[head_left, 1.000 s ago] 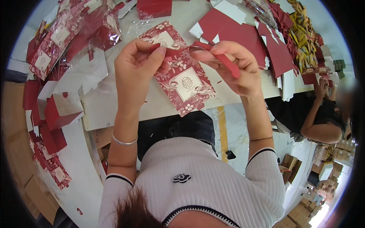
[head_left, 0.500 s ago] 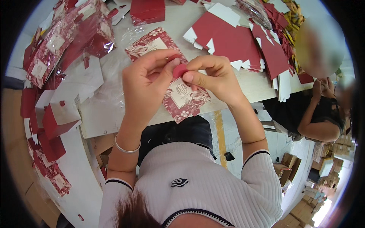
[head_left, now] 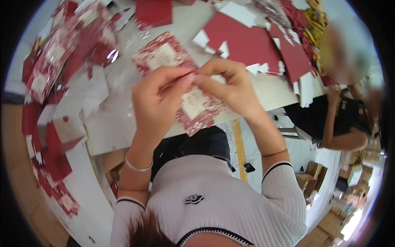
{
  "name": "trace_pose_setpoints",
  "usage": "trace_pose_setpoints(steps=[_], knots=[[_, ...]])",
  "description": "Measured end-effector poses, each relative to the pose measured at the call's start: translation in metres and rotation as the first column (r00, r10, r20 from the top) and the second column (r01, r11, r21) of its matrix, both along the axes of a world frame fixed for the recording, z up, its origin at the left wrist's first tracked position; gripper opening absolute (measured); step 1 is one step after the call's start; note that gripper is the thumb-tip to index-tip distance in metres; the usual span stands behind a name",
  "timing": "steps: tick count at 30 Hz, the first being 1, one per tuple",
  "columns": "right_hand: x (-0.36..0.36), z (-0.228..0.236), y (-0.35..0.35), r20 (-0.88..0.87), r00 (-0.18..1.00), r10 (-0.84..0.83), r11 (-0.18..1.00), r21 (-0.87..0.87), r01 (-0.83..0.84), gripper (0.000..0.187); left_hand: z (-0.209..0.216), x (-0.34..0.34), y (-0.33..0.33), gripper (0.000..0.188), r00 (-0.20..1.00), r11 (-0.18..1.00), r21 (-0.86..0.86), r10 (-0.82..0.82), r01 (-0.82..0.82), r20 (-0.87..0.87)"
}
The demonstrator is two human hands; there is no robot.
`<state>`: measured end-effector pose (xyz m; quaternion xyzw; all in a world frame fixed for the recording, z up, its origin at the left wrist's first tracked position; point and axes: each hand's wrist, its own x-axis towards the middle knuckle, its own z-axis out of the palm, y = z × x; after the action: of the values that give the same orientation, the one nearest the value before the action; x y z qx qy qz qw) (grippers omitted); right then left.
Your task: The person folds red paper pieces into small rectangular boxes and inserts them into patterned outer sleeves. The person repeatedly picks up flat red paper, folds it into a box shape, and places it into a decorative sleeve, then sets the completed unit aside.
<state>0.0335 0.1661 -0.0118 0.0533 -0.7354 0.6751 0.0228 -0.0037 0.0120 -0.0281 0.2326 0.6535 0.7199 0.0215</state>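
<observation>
Over the table's near edge, my left hand (head_left: 154,94) and my right hand (head_left: 232,86) meet fingertip to fingertip. Both pinch a small red round piece (head_left: 194,72), now almost hidden by the fingers. Beneath them lies a long red printed carton (head_left: 162,59) with white flowers and two cream panels, slanting toward me. My wrists and fingers cover part of its middle. I cannot tell whether the red piece is joined to the carton.
Flat red and white carton sheets (head_left: 242,43) lie piled at the far right. Printed cartons in clear film (head_left: 55,53) crowd the left, with folded red boxes (head_left: 61,140) nearer. Another red box (head_left: 153,13) stands at the back. A co-worker (head_left: 345,119) sits at right.
The red piece, plainly visible between my hands before, is now mostly covered as my fingertips have come together. The view has shifted slightly, and the co-worker's arms have moved.
</observation>
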Motion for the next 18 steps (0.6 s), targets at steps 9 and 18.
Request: trace_pose_setpoints(steps=[9, 18], knots=[[0.008, 0.005, 0.001, -0.135, 0.991, 0.003, 1.000, -0.009, -0.004, 0.017, 0.005, 0.002, 0.007, 0.010, 0.911, 0.983, -0.079, 0.124, -0.168, -0.394], [0.004, -0.016, 0.015, -0.098, 0.986, -0.132, 0.990, 0.045, 0.137, 0.008, -0.015, 0.031, -0.024, 0.011, 0.979, 0.979, -0.014, 0.203, -0.203, -0.020]])
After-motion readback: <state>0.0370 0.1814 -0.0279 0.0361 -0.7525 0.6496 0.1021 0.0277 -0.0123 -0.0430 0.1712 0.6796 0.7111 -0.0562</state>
